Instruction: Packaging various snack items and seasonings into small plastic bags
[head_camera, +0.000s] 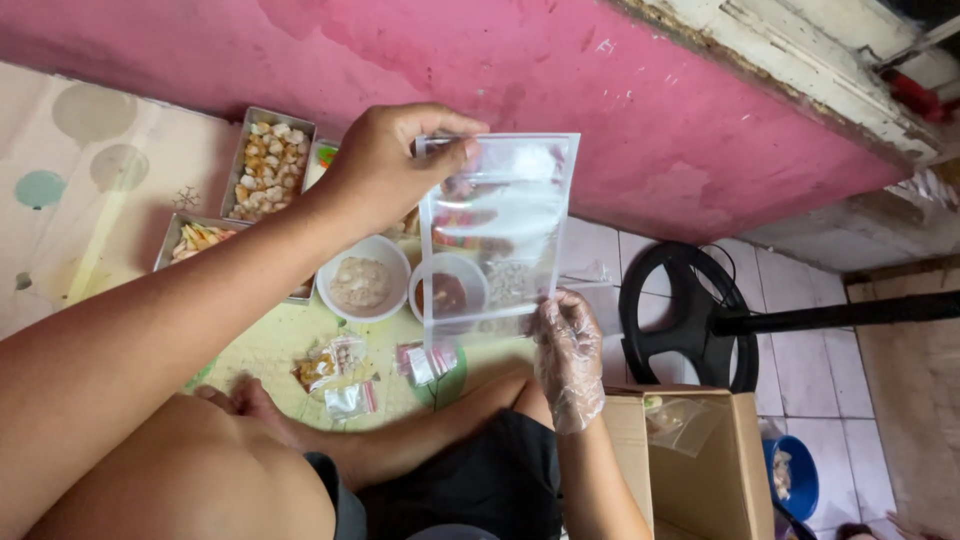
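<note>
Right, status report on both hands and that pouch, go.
Left hand pinches clear pouch at its top corner. Right hand, in thin plastic glove, grips the bottom edge. Pouch held up over white bowls; nothing blocking.

Both hands raised, fingers pinched shut.
Left hand (385, 165) is held bare, arm stretched forward, thumb and fingers closed; right hand (568, 352) is gloved, raised from below, fingertips pinched.

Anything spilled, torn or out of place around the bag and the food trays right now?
Nothing looks spilled or torn. The clear pouch hangs flat between the left hand and the gloved right hand. Only oddity: one hand wears a glove, the other is bare. Bowls and trays sit upright.
</note>
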